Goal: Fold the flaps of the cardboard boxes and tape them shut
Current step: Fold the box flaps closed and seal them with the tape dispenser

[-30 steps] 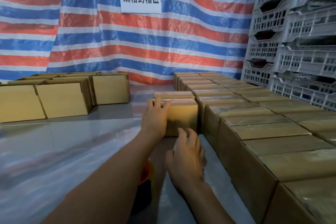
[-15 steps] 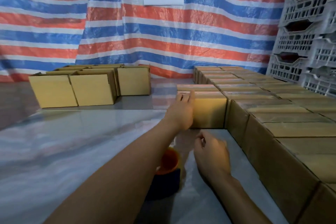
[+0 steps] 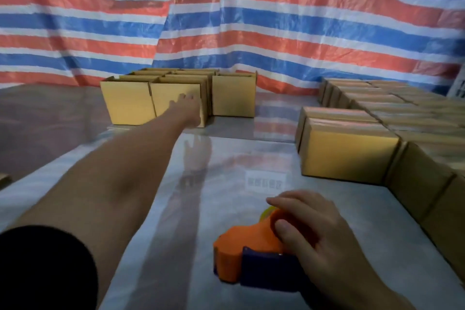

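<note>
At the far left of the tabletop (image 3: pixel 251 158) stands a cluster of unsealed boxes (image 3: pixel 128 103), flaps up. The left hand (image 3: pixel 187 107) reaches far out to the front box (image 3: pixel 164 93) of that cluster, fingers straight and loosely spread before its near face; blur hides whether they touch. That box lies dead ahead of these fingers, so the left hand is much the nearer. Close in, the right hand (image 3: pixel 309 231) curls its fingers round the orange tape dispenser (image 3: pixel 234 257). Taped boxes (image 3: pixel 347 156) fill the right side
</note>
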